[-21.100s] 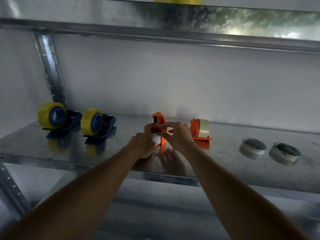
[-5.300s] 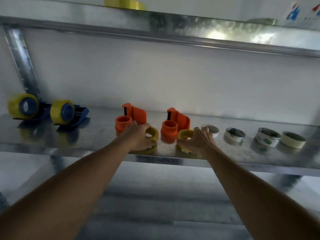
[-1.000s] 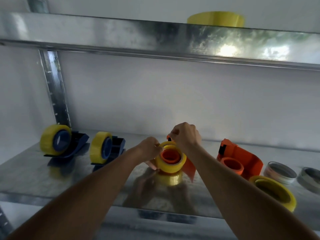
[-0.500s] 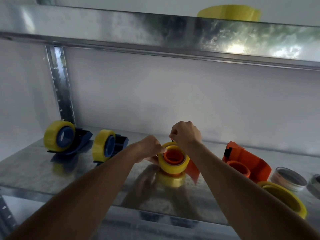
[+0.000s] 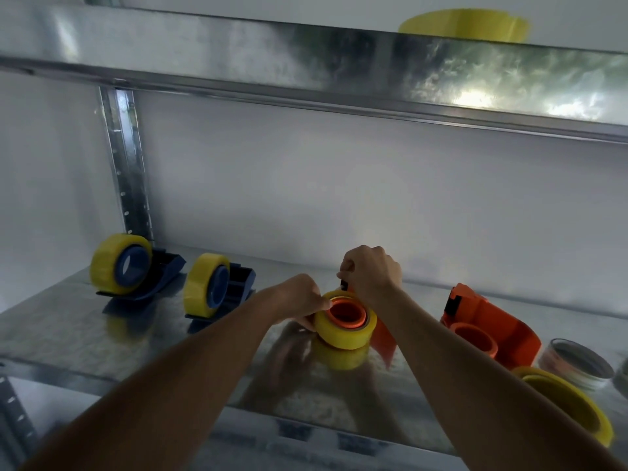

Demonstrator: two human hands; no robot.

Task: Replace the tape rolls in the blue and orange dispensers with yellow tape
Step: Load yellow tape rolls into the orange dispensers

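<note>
Two blue dispensers [image 5: 163,273] [image 5: 238,283] stand at the left of the shelf, each with a yellow roll on it. In the middle lies an orange dispenser [image 5: 382,338] on its side with a yellow tape roll [image 5: 343,331] around its orange hub. My left hand [image 5: 302,300] holds this roll's left edge with curled fingers. My right hand [image 5: 372,273] pinches something at the dispenser's top end; what it pinches is hidden. A second orange dispenser [image 5: 489,321] lies at the right with a bare hub. A loose yellow roll [image 5: 571,406] lies in front of it.
The metal shelf [image 5: 85,334] has an upright post [image 5: 127,171] at the back left and an upper shelf [image 5: 306,62] close overhead, with a yellow roll [image 5: 465,27] on top. Used pale tape rolls [image 5: 574,362] lie at the far right.
Since a second ago my hands stay on the middle orange dispenser; the yellow roll sits lower around its hub. The view has shifted slightly.
</note>
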